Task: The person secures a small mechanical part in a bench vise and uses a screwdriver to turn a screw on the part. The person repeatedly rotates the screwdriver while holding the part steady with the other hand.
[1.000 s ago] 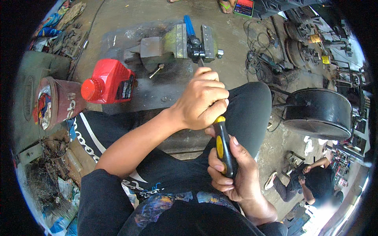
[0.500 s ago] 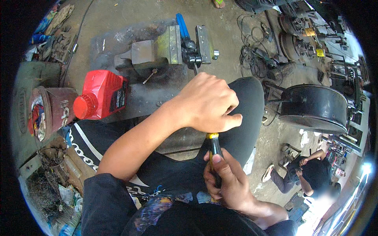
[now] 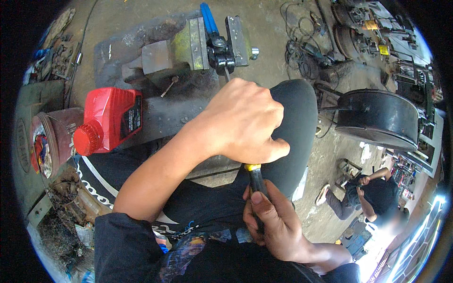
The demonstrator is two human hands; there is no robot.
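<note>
My left hand [image 3: 243, 120] is closed over the shaft of a hand tool with a black handle [image 3: 256, 181] and a yellow collar; its thumb sticks out to the right. Below it, my right hand [image 3: 276, 221] wraps round the black handle, thumb on top. Past my left knuckles a short piece of thin metal shaft shows, reaching a black-headed tool with blue handles [image 3: 208, 19]. That tool sits between the jaws of a bench vise [image 3: 196, 45]. Where exactly the shaft's tip meets the black head is hard to see. My left fingers are mostly hidden underneath.
A red plastic bottle [image 3: 108, 118] stands left of the vise, beside a bucket [image 3: 59, 127] holding rags. To the right are a black round drum-like fan [image 3: 377, 118] and tangled cables [image 3: 302, 61]. Another person [image 3: 373, 193] sits at the lower right.
The vise and red bottle appear slightly farther left, as the view has shifted. My left hand sits a little higher, and both hands keep their hold on the tool.
</note>
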